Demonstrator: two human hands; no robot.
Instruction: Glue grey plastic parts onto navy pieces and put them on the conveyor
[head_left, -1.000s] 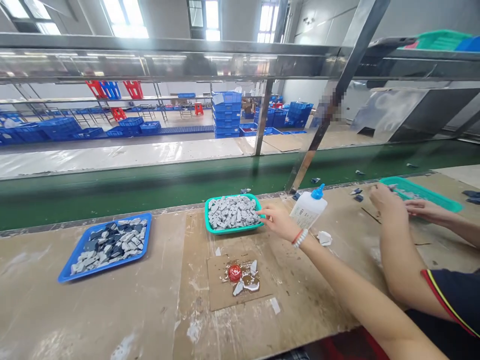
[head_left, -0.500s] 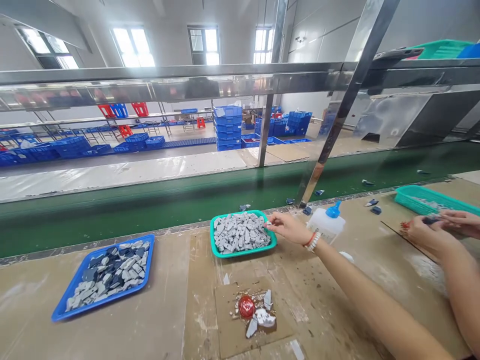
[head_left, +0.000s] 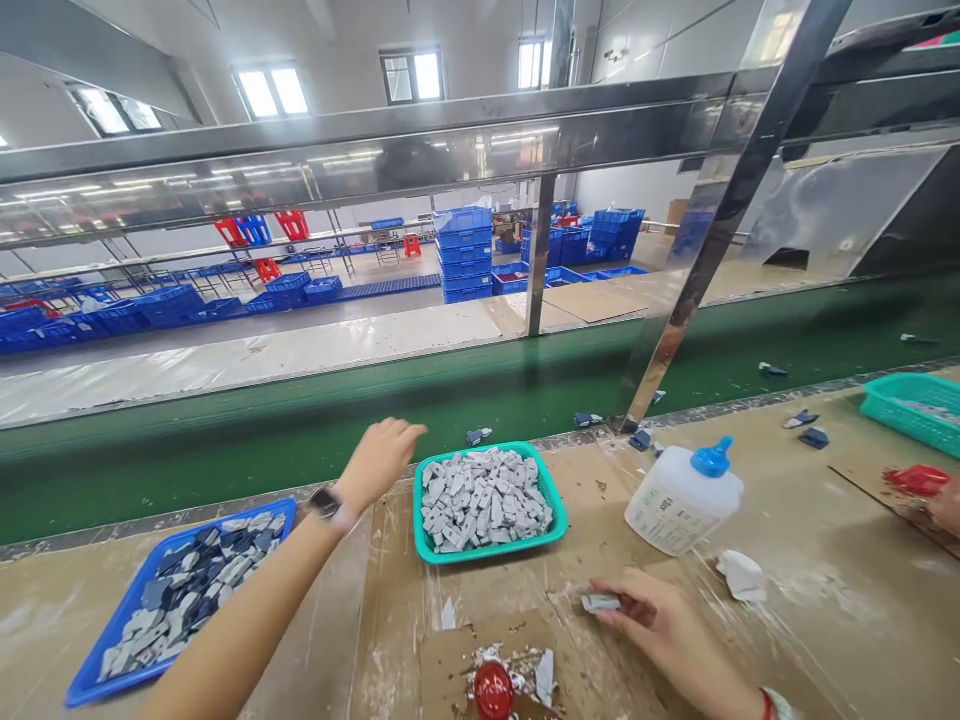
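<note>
My left hand (head_left: pixel 381 460), a watch on its wrist, reaches over the near edge of the green belt, left of the green basket (head_left: pixel 559 530). Its fingers stretch rightward, and nothing shows in them. In the lower right, my right hand (head_left: pixel 652 625) pinches a small grey plastic piece (head_left: pixel 600 603) between thumb and fingers. Many similar grey pieces (head_left: pixel 484 500) fill the basket. A round red object (head_left: pixel 493 688) sits on stained cardboard (head_left: pixel 442 665) in front of me, with white flakes and a grey shard (head_left: pixel 545 675) beside it.
At left lies a blue tray (head_left: pixel 82 685) of dark and grey pieces. A white bottle (head_left: pixel 682 500) with a blue cap stands right of the basket. Dark-and-grey parts (head_left: pixel 478 437) lie along the green belt (head_left: pixel 315 410). A metal post (head_left: pixel 679 310) rises ahead. A co-worker's hand (head_left: pixel 949 508) shows at right.
My right hand has come back from the green basket toward me with a grey piece. My left hand has entered view, reaching to the belt. The camera view has shifted.
</note>
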